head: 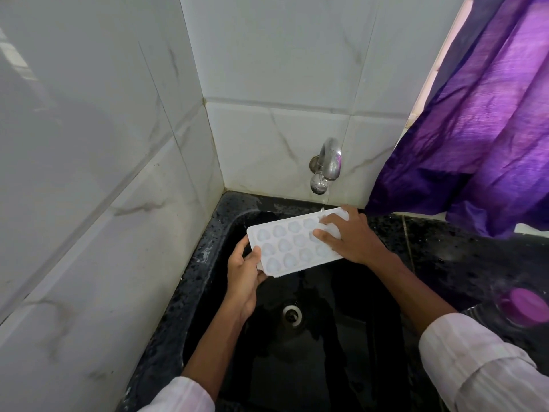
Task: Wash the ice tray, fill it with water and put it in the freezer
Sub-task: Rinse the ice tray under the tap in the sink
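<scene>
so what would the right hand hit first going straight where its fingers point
The right hand rests on the ice tray; sliding on across it, it would likely meet the left hand first.

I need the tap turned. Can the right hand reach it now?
Probably yes: right hand rests on the ice tray just under the tap, nothing between them; left hand grips the tray.

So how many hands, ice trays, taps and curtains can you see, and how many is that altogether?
Hands: 2, the left hand and the right hand
Ice trays: 1, the white ice tray
Taps: 1, the silver tap
Curtains: 1, the purple curtain
Total: 5
</scene>
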The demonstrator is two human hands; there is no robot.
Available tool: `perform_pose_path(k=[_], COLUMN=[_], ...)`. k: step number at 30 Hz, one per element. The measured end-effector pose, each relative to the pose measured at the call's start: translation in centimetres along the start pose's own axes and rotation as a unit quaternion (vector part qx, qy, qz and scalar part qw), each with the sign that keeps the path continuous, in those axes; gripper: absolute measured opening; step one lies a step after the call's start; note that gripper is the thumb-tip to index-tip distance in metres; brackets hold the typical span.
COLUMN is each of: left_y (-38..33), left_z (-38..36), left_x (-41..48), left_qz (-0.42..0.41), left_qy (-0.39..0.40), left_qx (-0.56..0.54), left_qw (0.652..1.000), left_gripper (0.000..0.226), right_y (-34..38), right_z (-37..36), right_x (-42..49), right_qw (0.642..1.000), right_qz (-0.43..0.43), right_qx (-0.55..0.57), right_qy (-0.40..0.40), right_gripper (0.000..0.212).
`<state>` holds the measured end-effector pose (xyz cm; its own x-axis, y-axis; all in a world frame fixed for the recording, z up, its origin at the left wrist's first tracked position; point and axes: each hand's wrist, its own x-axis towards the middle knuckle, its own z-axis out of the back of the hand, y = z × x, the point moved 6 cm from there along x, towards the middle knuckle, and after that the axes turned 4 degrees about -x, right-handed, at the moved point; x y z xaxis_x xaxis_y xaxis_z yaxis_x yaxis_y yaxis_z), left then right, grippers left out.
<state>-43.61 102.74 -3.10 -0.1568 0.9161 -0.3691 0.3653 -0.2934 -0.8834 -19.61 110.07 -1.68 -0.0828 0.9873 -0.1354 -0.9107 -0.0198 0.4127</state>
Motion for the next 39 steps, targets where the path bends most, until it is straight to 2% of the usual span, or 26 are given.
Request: perform_pose_path(k=[7,12,19,23,31,36,39], left_y=[-0.2,-0.5,-0.1,-0.3,-1.1,-1.0,-0.9], left_z=[0.0,0.3,0.2,-0.1,-0.2,-0.3,-0.3], left_x=[0.0,0.1,0.1,0.2,0.9,1.2,1.3], left_qz=[-0.008,-0.012,-0.004,-0.005,-0.004,0.002,0.007], left_qy=[-0.009,-0.006,-0.006,-0.005,-0.023,-0.025,-0.027], left_qx=[-0.012,-0.020,-0.037,-0.053,-0.084,-0.097,-0.106], left_qw=[1.000,1.000,0.999,0.999,0.996,0.995,0.994], left_gripper=[0.037,0.038,0.039,0.037,0.033,0.033,0.031], right_y=[0.2,0.1,0.2,0.5,0.3,0.1,0.1], right_z=[-0.5,-0.3,-0.2,-0.3,0.5,0.9,0.9], right_x=[0.3,0.4,0.8,1.1,1.4,1.1,1.0], right_qw=[0.999,0.999,0.998,0.999,0.994,0.993,0.994], right_qz=[0.001,0.017,0.010,0.009,0.066,0.074,0.071], right_qx=[-0.011,0.021,-0.028,-0.006,0.080,0.082,0.064], right_qy=[0.040,0.036,0.051,0.053,-0.019,-0.040,-0.045], right_gripper=[0.056,0.053,0.059,0.062,0.068,0.039,0.034])
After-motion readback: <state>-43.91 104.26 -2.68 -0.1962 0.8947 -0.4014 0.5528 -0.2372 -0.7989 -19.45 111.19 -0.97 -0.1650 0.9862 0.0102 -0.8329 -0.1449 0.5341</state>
